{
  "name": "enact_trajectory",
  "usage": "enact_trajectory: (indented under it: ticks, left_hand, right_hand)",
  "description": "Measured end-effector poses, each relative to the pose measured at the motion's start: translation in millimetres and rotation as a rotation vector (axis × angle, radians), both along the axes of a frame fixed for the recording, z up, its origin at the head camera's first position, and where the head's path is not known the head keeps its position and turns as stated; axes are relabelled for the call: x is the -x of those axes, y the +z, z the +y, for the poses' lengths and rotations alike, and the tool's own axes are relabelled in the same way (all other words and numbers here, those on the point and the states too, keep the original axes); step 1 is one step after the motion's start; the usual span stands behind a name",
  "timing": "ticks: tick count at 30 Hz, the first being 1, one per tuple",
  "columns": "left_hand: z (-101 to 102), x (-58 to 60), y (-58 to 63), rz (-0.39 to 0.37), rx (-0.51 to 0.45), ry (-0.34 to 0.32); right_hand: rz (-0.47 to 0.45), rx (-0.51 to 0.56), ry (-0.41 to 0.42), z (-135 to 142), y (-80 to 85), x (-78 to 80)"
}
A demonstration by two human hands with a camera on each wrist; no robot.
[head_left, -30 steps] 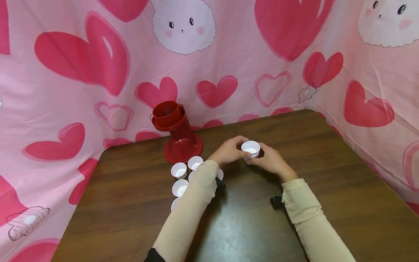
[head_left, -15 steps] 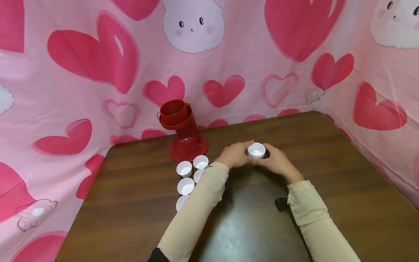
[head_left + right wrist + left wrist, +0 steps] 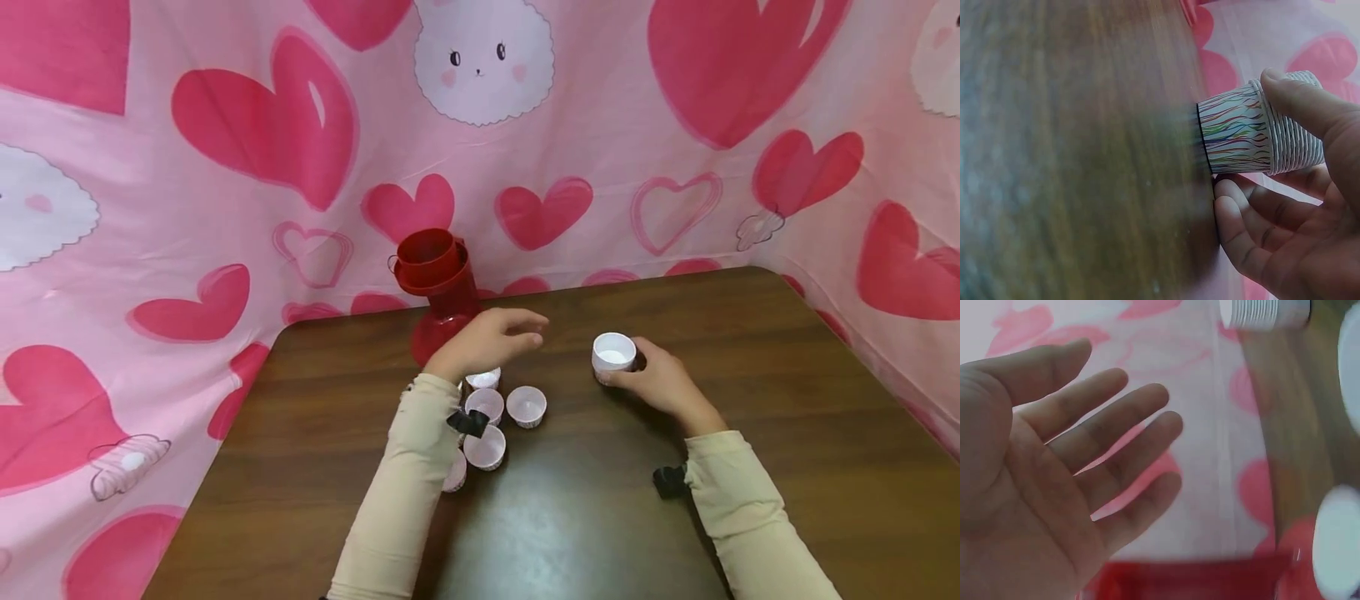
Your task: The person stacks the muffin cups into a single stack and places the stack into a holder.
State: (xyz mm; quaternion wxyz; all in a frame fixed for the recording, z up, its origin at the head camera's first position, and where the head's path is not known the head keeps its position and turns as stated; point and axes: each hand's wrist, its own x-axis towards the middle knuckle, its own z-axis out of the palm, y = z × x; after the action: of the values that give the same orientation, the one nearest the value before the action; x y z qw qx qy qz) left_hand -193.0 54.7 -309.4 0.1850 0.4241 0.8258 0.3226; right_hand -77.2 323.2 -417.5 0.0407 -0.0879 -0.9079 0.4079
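On the right half of the table stands a stack of nested white paper cups (image 3: 613, 360), several rims showing at its top. Colourful wavy lines decorate the lowest cup's side in the right wrist view. My right hand (image 3: 663, 385) holds this stack from the right, thumb near the rims and fingers around the side. My left hand (image 3: 491, 337) is apart from it, raised over the table with nothing in the palm; its fingers are spread in the left wrist view. Below the left hand and forearm stand several single paper cups (image 3: 527, 407), partly hidden by the sleeve.
Behind the left hand, a red plastic stand (image 3: 450, 292) with a round base and a cup-shaped top is at the table's back. The brown wooden table (image 3: 570, 517) meets a pink heart-patterned cloth (image 3: 337, 150) at its back and sides.
The left hand has let go of the stack and moved left, over the single cups. The right hand still holds the stack. The head view has turned slightly left.
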Motion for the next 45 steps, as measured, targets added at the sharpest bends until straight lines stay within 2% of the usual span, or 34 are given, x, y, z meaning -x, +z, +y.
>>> enact_trajectory:
  ticks: [2,5,8,11,15,18,29,45]
  left_hand:
    - [-17.0,5.6,1.1,0.008,-0.025,0.048]
    - [-40.8,13.1,-4.1,0.001,-0.041,0.114]
    - [-62.3,19.2,-16.9,-0.002,-0.014,0.178]
    - [-80.8,22.3,-31.6,-0.018,0.053,0.219]
    - [-99.1,23.4,-48.9,-0.057,0.129,0.244]
    - [-109.0,23.5,-58.9,-0.089,0.140,0.258]
    - [-128.1,22.5,-81.5,-0.132,0.172,0.293]
    - [-128.6,24.4,-90.0,-0.078,0.182,0.360]
  right_hand:
    - [0.005,-0.001,0.000,1.0,-0.2,-0.7]
    - [0.006,0.002,0.001,2.3,0.3,-2.5]
    - [0.005,0.001,-0.001,4.1,1.0,-4.2]
    - [0.003,-0.002,0.006,4.9,2.3,-5.4]
    - [-0.004,-0.009,0.013,4.9,3.5,-5.7]
    - [-0.005,-0.013,0.013,4.5,3.3,-5.2]
    - [-0.005,-0.020,0.018,1.9,1.8,-1.6]
    - [-0.018,-0.032,0.023,1.1,-0.1,1.4]
